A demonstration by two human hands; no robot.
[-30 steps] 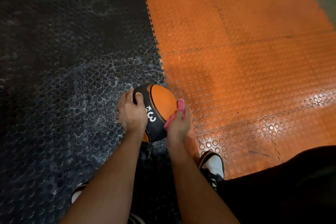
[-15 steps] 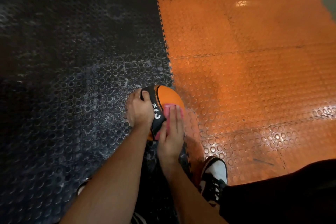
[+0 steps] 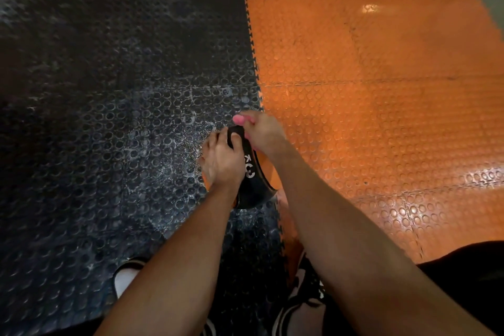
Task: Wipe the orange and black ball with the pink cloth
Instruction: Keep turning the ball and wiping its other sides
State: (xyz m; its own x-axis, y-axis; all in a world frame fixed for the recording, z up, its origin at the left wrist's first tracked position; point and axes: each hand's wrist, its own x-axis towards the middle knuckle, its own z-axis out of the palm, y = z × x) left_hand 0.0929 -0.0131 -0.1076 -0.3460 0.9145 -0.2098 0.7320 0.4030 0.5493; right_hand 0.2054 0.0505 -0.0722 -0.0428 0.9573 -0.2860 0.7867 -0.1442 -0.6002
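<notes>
The orange and black ball (image 3: pixel 255 180) rests on the floor at the seam between black and orange tiles, its black band with white lettering facing up. My left hand (image 3: pixel 222 161) grips its left side, thumb on the black band. My right hand (image 3: pixel 263 132) reaches over the ball's far top, pressing the pink cloth (image 3: pixel 240 119) against it. Only a pink tip of cloth shows past my fingers. Both hands hide most of the ball's orange surface.
Studded black rubber tiles (image 3: pixel 109 117) cover the floor on the left, and studded orange tiles (image 3: pixel 381 117) on the right. My two shoes (image 3: pixel 302 305) stand just below the ball, a dark trouser leg (image 3: pixel 469 275) at the lower right.
My right hand slid the pink cloth from the ball's right side over the orange face to its far top. The left hand kept its grip. The view moved closer.
</notes>
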